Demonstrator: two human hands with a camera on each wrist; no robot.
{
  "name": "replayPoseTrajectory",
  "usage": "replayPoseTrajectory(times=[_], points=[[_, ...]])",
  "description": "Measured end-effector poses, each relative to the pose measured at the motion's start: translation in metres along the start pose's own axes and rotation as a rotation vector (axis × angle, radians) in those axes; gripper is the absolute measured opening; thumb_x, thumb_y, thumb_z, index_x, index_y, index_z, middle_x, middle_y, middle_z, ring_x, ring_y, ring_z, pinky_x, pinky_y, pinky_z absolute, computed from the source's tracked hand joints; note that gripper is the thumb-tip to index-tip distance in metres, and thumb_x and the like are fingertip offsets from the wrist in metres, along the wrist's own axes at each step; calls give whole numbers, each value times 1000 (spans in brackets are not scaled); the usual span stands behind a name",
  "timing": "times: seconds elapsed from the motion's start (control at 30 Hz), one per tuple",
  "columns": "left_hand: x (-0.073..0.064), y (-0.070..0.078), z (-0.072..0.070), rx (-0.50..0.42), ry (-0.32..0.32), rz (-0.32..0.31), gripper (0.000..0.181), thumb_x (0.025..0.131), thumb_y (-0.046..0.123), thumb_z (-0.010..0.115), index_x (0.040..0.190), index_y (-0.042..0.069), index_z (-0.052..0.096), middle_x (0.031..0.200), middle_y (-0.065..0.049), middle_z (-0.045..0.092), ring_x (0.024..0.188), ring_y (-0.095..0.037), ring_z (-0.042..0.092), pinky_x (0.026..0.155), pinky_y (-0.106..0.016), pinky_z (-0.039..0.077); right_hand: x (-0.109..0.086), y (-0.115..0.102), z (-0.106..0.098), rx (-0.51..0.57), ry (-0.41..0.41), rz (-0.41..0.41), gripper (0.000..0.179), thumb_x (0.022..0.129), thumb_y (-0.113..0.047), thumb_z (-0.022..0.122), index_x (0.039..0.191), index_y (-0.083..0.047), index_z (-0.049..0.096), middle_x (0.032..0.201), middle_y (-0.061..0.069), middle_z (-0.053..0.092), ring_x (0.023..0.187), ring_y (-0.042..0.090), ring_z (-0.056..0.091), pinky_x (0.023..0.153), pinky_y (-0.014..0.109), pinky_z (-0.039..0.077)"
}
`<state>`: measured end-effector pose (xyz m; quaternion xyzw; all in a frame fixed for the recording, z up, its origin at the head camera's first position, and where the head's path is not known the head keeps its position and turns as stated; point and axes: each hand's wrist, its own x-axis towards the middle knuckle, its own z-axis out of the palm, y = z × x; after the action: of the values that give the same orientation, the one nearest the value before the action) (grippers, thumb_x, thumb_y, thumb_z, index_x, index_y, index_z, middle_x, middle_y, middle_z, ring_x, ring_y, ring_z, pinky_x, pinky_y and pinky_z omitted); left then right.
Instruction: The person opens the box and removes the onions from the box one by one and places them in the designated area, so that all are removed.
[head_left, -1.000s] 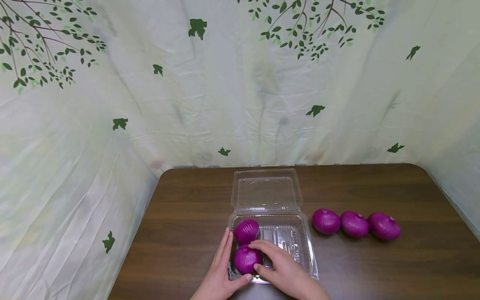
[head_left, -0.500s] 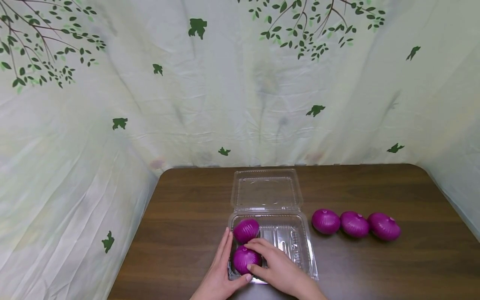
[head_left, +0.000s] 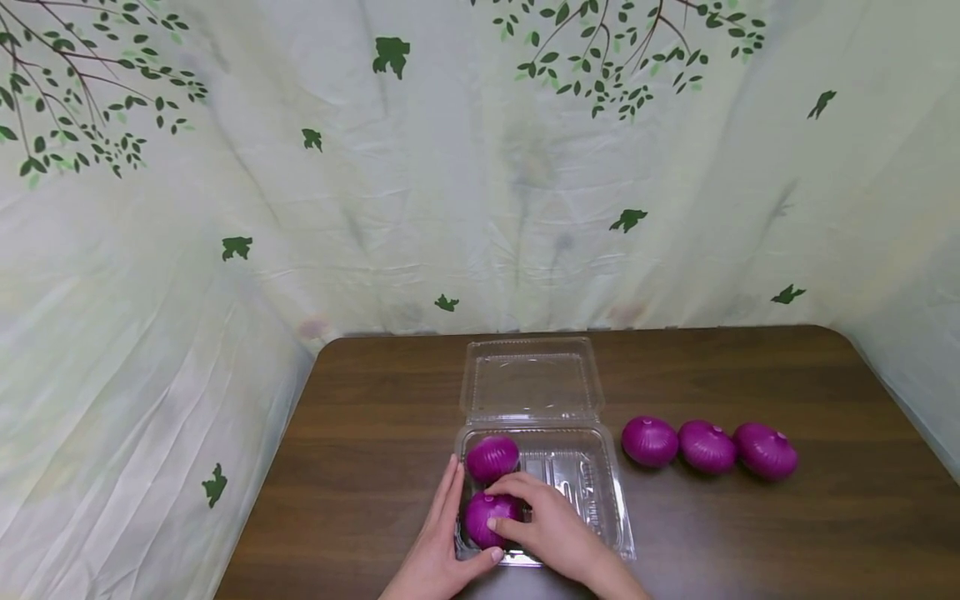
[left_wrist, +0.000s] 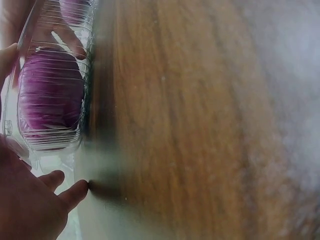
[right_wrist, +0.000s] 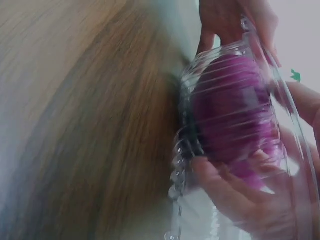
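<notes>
A clear plastic clamshell container (head_left: pixel 622 508) lies with its lid folded back on the table. Two purple onions are in its left side: a rear onion (head_left: pixel 492 458) and a front onion (head_left: pixel 480 518). My right hand (head_left: pixel 551 525) grips the front onion, thumb on its near right side and fingertips across its top. In the right wrist view that onion (right_wrist: pixel 230 100) shows through the ribbed wall. My left hand (head_left: pixel 435 542) rests along the container's left wall with fingers straight, its thumb at the front rim; the left wrist view shows the onion (left_wrist: pixel 50 95) behind that wall.
On the brown wooden table (head_left: pixel 375 400), three more purple onions (head_left: pixel 707 447) lie in a row right of the container. The transparent lid (head_left: pixel 532 379) extends toward the back edge. A pale leaf-patterned cloth (head_left: pixel 480 167) hangs behind and at the sides.
My right hand has shifted slightly left, with its thumb farther across the front onion, which has edged toward the left wall. The left hand stays in place.
</notes>
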<state>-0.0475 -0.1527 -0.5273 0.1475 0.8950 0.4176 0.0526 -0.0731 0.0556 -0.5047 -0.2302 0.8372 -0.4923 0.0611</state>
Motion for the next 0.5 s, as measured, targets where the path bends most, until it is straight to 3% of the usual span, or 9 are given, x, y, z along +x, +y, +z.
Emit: replayPoseTrajectory(times=[0.13,0.3,0.5], points=[[1,-1,0,-11,-11,-6,114,78,58,76,160,16,8,165,3,-1,146,-29,15,107,-59,32,2,-4,1,38,43,56,26,88,-32,73,112,-21,70,115,-7,64,107,14,59,93,38,50],[1,-2,1,-35,-24,-7,114,79,57,76,160,17,7,165,2,-3,146,-31,14,107,-60,32,5,-12,5,-22,102,148,19,87,-36,74,103,-27,72,107,-12,63,97,10,59,80,34,49],[1,-2,1,-28,-23,-12,114,78,58,76,160,16,8,165,2,-2,146,-31,15,106,-60,33,7,-15,6,-40,124,177,10,88,-33,73,97,-28,73,103,-14,63,95,12,59,77,36,49]])
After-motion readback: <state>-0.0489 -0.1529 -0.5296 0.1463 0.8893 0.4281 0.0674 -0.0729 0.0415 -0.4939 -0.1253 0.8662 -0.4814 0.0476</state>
